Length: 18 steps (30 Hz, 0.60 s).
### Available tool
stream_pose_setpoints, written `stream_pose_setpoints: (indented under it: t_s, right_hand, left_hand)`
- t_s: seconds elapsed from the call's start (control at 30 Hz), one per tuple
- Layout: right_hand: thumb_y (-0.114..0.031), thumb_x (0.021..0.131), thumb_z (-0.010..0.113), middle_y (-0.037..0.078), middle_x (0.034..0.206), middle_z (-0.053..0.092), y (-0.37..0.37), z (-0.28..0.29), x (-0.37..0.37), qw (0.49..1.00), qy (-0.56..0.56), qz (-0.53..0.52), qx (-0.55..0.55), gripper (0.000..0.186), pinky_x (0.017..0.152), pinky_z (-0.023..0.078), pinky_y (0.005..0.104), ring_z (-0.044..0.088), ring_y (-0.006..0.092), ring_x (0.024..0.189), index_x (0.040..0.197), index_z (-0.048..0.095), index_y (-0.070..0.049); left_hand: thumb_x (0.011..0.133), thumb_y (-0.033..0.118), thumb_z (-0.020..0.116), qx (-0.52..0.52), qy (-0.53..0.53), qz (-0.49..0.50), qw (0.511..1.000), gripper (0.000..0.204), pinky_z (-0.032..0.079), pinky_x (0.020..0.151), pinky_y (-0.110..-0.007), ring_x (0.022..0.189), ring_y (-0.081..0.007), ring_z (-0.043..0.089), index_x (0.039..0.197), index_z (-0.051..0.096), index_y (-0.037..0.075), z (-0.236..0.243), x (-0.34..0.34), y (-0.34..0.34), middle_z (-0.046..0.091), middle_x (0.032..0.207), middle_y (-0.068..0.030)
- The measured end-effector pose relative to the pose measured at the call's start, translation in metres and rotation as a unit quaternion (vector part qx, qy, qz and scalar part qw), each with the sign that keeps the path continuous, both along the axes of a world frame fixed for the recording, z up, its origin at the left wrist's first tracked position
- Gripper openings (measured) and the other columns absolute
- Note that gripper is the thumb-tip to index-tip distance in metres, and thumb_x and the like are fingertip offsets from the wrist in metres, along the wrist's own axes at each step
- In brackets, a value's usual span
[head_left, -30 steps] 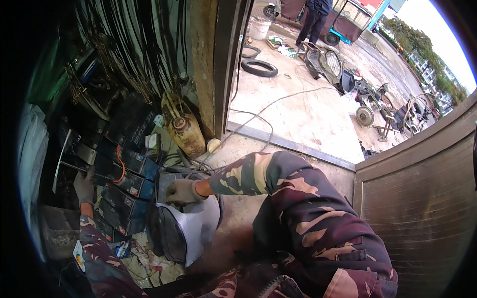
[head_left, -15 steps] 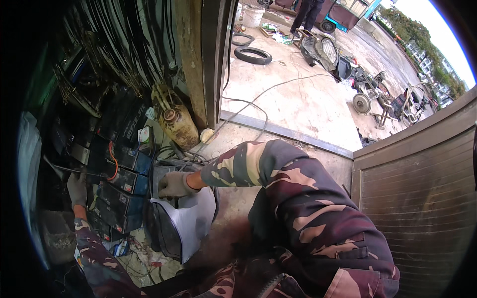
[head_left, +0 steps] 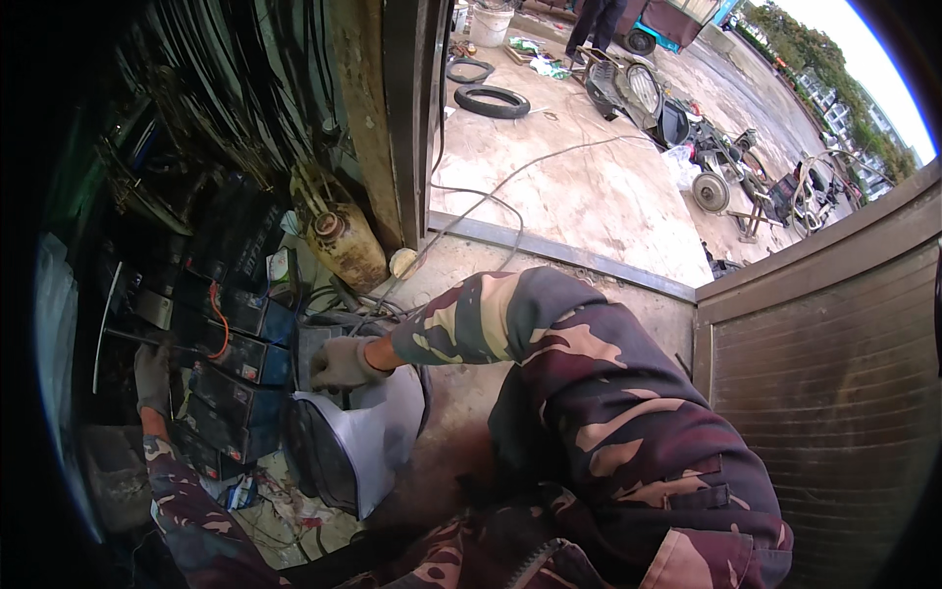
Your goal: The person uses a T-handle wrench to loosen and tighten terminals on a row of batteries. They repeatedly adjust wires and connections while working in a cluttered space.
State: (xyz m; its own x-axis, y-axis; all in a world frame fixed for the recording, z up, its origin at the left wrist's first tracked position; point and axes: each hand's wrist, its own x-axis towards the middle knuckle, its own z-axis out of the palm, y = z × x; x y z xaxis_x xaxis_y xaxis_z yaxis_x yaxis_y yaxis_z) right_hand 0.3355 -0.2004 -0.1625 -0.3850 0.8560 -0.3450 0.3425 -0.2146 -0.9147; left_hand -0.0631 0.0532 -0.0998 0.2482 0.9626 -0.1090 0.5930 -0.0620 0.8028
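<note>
The T-bar [head_left: 106,329] is at the left hand [head_left: 152,379], beside the batteries [head_left: 234,361]; whether gripped, I can't tell. Arm bent, the right hand [head_left: 340,364] curls over the silver cover [head_left: 381,432], its hold hidden.

Pale crossbar [head_left: 102,330] — back in plain view

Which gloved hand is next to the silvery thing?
The right hand, just beside the silvery thing; the left hand is farther away, beside the dark boxes.

Flr [head_left: 461,401] w/ ylw jerrycan [head_left: 345,253], blk cables [head_left: 345,296]
</note>
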Motion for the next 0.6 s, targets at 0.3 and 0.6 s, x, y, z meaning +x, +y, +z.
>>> stream_pose_setpoints:
  t_s: [0.3,0.6]
  right_hand:
    - [-0.036,0.094,0.068,0.007,0.083,0.076,0.002,-0.002,0.004,0.998,-0.026,0.033,0.05,0.035,0.07,0.056,0.036,0.071,0.0175,0.072,0.107,0.077,-0.005]
    - [-0.036,0.096,0.068,0.01,0.088,0.078,0.006,-0.013,0.0,0.998,-0.014,0.037,0.046,0.037,0.074,0.058,0.0353,0.074,0.0183,0.076,0.107,0.076,-0.001]
  left_hand:
    - [0.1,0.029,0.068,0.221,0.126,0.065,0.965,0.03,0.047,0.066,-0.042,0.075,-0.0245,0.066,0.106,0.072,-0.001,0.002,0.029,-0.02,0.07,0.082,-0.0143]
    - [0.095,0.019,0.067,0.162,0.075,-0.073,0.981,0.021,0.046,0.059,-0.042,0.068,-0.0211,0.065,0.096,0.072,-0.001,0.011,0.027,-0.019,0.067,0.078,-0.0119]
